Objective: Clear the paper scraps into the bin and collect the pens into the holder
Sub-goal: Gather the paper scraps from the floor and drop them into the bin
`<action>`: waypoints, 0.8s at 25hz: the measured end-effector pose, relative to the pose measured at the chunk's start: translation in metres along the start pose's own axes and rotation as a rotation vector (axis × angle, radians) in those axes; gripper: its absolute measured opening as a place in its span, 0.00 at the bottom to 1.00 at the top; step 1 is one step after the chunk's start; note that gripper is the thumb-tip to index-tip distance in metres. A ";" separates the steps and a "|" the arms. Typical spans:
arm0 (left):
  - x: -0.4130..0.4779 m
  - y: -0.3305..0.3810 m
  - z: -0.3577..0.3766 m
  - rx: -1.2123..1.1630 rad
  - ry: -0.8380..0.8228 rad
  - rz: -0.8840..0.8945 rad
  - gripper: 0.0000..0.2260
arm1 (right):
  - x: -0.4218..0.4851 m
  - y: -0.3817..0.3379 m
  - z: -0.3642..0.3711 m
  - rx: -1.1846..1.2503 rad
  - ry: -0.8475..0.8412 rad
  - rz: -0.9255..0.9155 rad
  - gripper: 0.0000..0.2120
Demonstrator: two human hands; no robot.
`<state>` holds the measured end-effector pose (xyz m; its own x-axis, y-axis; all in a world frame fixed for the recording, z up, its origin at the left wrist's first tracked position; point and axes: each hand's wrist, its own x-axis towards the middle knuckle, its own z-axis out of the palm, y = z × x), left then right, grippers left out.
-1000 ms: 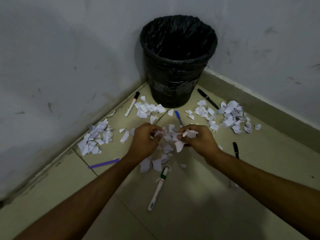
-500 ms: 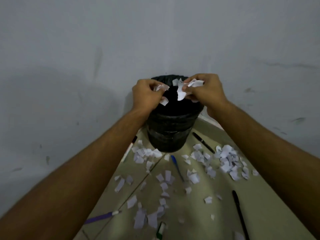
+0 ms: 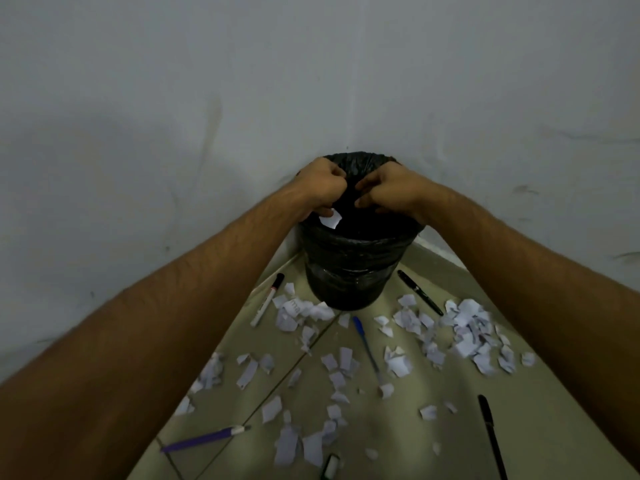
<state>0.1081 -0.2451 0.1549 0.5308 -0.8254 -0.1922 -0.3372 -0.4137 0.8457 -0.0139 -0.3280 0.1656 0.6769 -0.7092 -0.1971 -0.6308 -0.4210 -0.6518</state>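
Head view: both hands held over the mouth of the black-lined bin [image 3: 353, 268], which stands in the corner where two grey walls meet. Left hand [image 3: 320, 188] curled, fingers clenched on a white scrap [image 3: 330, 220] that hangs just inside the rim. Right hand [image 3: 388, 192] curled too, fingers bent downward; cannot tell whether it holds paper. Floor [image 3: 408, 441] tiled, strewn with paper scraps [image 3: 460, 330], thickest to the right of the bin, with more in front and to the left. Pens lie among them: white marker [image 3: 266, 299] left of the bin, black pen [image 3: 419, 292] right of it, blue pen [image 3: 365, 344] in front, purple pen [image 3: 204, 438] nearer the camera, another black pen [image 3: 491, 434] lower right.
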 end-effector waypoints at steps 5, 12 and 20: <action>-0.007 -0.010 0.008 0.009 -0.022 0.083 0.21 | -0.032 0.011 0.008 0.087 0.374 -0.203 0.16; -0.062 -0.029 0.000 -0.002 0.264 0.424 0.17 | -0.099 0.014 0.038 0.376 0.590 -0.281 0.07; -0.182 -0.268 -0.031 0.457 0.183 -0.025 0.23 | -0.129 0.090 0.185 -0.387 -0.333 -0.074 0.38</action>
<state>0.1262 0.0277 -0.0212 0.6571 -0.7490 -0.0847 -0.6072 -0.5926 0.5293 -0.0876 -0.1700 -0.0030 0.7695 -0.4773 -0.4244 -0.6280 -0.6865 -0.3665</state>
